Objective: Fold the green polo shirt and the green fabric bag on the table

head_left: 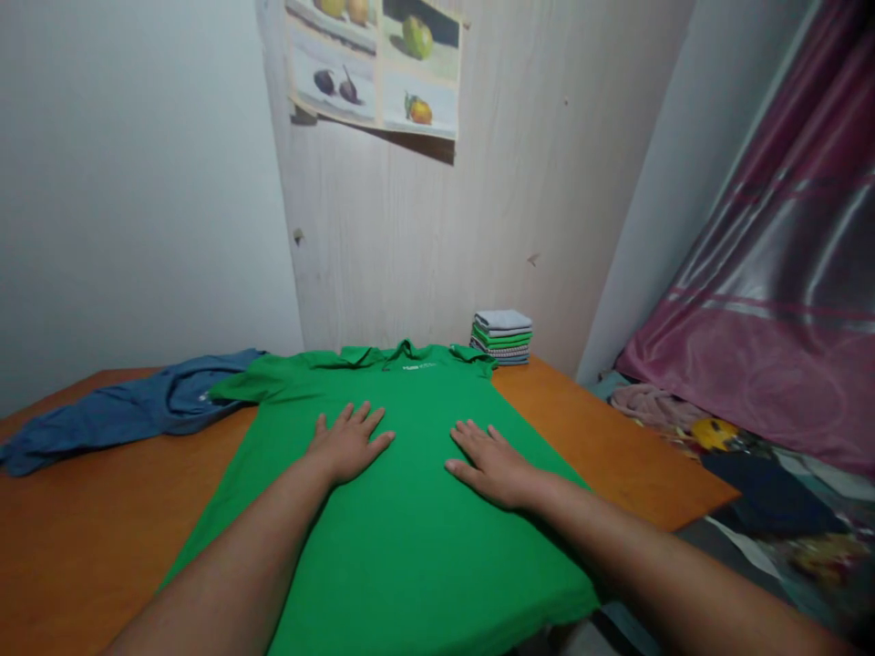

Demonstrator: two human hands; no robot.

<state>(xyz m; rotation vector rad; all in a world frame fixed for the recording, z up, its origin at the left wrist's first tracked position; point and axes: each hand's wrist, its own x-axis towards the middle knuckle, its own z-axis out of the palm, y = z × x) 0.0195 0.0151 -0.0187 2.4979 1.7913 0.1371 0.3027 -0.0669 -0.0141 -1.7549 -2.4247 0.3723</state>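
Stretching lengthwise away, the green shirt points its collar forward.

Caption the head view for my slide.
Left hand and right hand lie flat on a green shirt spread over an orange table.

The green shirt is smooth matt cloth, the orange tabletop smooth, possibly wood, and the pink curtain glossy, satiny cloth.

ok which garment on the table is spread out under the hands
The green shirt, beneath the left hand and right hand; the blue garment lies rumpled at left, and others sit folded in a stack.
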